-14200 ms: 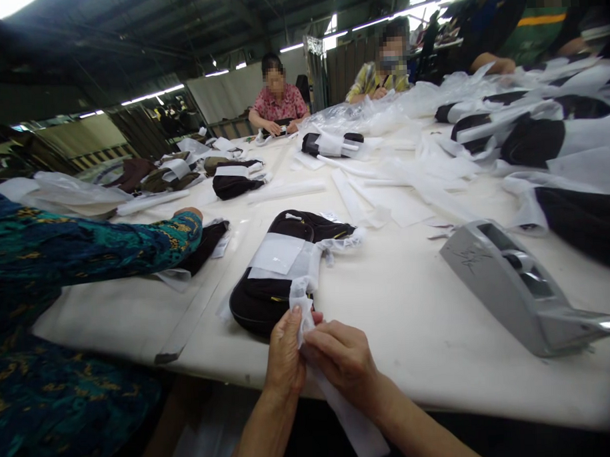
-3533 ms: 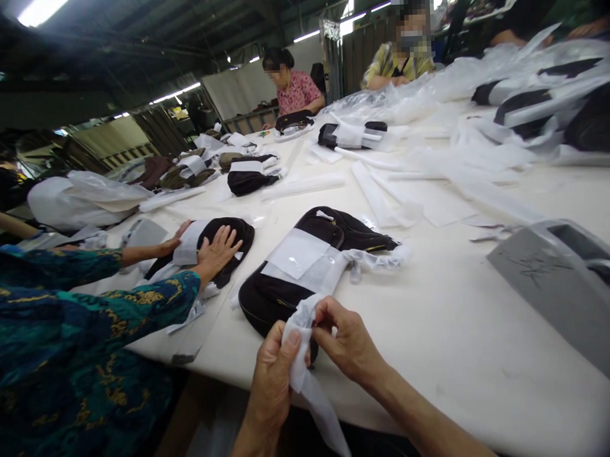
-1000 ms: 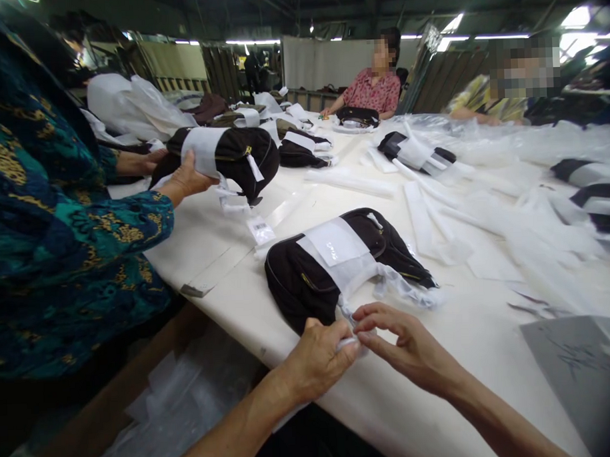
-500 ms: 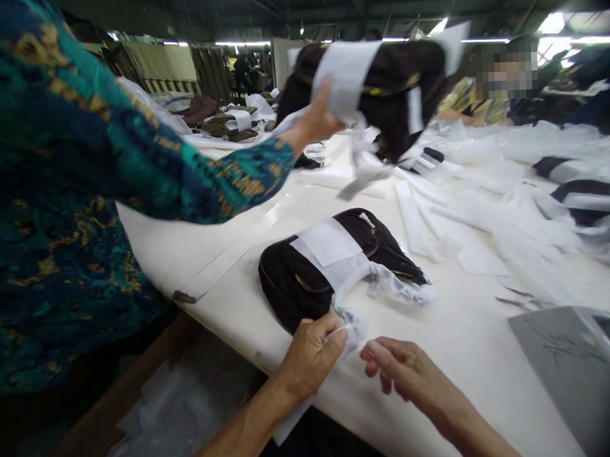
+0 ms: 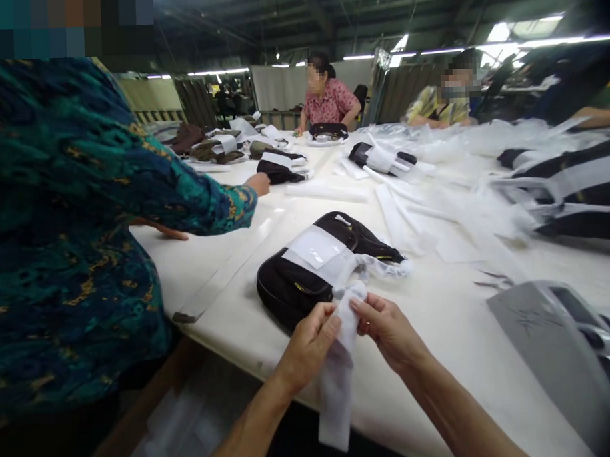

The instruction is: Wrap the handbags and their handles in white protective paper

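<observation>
A black bag (image 5: 291,285) lies on the white table (image 5: 438,330) in front of me, with a white paper band (image 5: 316,249) round its middle. A strip of white wrapping (image 5: 339,360) comes off the bag and hangs over the table's near edge. My left hand (image 5: 309,345) pinches this strip from the left. My right hand (image 5: 386,329) grips it from the right, close beside the left one. Both hands are closed on the strip just in front of the bag.
A person in a teal patterned sleeve (image 5: 133,188) stands close on my left, one hand (image 5: 258,183) reaching over the table. A grey tape dispenser (image 5: 559,333) sits at the right. Wrapped bags (image 5: 280,168), white strips (image 5: 399,218) and plastic cover the far table, where two people sit.
My right hand has come back onto the strip, which now hangs longer over the edge. The person at my left has put down the lifted bag and reaches across the table.
</observation>
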Motion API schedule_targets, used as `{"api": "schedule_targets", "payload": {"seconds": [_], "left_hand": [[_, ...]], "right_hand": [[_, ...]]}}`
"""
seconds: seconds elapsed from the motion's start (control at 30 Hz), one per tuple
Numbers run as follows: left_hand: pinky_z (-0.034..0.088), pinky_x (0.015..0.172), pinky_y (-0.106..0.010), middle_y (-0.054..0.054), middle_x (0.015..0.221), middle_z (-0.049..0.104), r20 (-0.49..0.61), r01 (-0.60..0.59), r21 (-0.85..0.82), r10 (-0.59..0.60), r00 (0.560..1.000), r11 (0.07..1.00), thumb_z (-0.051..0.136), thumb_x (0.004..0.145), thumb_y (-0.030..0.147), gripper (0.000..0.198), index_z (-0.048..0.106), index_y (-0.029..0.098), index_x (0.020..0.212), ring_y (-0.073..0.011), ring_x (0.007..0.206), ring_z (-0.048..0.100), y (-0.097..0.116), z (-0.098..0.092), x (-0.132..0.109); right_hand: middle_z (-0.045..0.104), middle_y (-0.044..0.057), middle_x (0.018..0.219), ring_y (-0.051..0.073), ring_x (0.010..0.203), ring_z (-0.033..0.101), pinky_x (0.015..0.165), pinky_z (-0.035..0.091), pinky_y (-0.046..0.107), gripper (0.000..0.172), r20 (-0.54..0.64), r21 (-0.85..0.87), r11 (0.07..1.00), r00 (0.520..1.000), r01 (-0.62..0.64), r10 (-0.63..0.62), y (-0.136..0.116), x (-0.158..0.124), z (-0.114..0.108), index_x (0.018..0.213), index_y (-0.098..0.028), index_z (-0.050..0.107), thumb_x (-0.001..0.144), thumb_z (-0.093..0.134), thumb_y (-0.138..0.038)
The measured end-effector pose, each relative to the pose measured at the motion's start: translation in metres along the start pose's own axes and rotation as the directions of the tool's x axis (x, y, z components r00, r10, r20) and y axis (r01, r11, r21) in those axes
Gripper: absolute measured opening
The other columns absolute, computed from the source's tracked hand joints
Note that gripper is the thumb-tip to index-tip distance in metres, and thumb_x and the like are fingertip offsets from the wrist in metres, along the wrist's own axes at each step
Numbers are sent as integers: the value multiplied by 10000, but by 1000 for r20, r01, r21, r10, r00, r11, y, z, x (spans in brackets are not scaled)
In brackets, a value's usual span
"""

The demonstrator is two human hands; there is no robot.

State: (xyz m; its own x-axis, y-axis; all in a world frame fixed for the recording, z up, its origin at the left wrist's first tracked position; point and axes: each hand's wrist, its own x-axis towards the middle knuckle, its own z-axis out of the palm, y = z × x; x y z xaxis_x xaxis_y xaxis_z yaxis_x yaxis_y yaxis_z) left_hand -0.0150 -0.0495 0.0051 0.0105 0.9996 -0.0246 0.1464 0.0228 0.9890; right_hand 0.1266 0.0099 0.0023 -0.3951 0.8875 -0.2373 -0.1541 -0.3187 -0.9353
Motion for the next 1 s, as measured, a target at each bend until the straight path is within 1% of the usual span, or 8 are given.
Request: {"api": "schedule_targets", "payload": {"seconds": [0.23,0.33,0.4,0.5,0.57,0.67,0.8,1.0], "left_hand": [[350,886,-268,-29,1143,553,56,-111,-26,112,992,994,591,762,260,462,460,210,1203,-207,1039,485,1,-1,3],[376,867,-278,-38,1097,581,-36,-86,-90,83,996,992,582,777,276,411,496,195,1171,-211,1003,509,-2,7,8],[401,835,-282,-47,1069,595,-37,-56,-160,51,998,986,586,776,292,402,512,183,1155,-219,977,520,-2,10,13],[408,825,-283,-51,1057,600,-18,-48,-204,45,999,978,614,755,286,408,537,171,1138,-223,962,522,2,13,19],[405,825,-280,-49,1036,608,2,-62,-198,64,998,978,624,747,284,388,563,160,1110,-223,953,520,5,14,22],[414,797,-270,-45,992,618,36,-52,-183,60,998,982,624,746,294,366,585,151,1081,-219,925,526,10,14,24],[415,811,-270,-38,1028,613,53,-35,-177,45,998,984,626,745,286,398,573,166,1121,-224,952,526,11,13,23],[394,899,-335,-55,1161,570,110,-1,-127,15,994,992,562,793,295,446,504,186,1222,-257,1051,503,12,9,21]], "right_hand": [[399,-69,477,57,429,345,447,293,203,339,-9,90,996,1000,-27,28,-19,20,-3,639,-157,495,651,668,-448],[445,-40,517,79,444,393,455,335,227,353,-90,-156,987,994,49,-63,-22,11,-5,682,-155,536,728,566,-504],[535,3,633,114,514,466,501,388,259,345,-162,-477,858,940,192,-300,-22,-3,-8,819,-157,585,735,568,-491],[580,75,918,184,773,540,671,444,311,376,55,-786,428,740,446,-670,-21,-22,-13,1043,-175,557,727,632,-364],[567,93,976,193,853,528,719,439,317,255,275,-810,173,624,560,-732,-22,-27,-16,1033,-179,566,788,573,-251],[586,70,843,167,758,525,672,423,298,158,475,-796,-75,542,601,-694,-26,-22,-20,899,-173,600,841,458,-133],[569,56,749,159,684,495,635,396,293,164,570,-783,-207,545,587,-615,-32,-12,-26,794,-155,586,848,432,-129],[576,65,780,148,673,501,618,404,272,152,589,-770,-232,524,594,-615,-26,-15,-29,825,-150,573,855,426,-122]]}}
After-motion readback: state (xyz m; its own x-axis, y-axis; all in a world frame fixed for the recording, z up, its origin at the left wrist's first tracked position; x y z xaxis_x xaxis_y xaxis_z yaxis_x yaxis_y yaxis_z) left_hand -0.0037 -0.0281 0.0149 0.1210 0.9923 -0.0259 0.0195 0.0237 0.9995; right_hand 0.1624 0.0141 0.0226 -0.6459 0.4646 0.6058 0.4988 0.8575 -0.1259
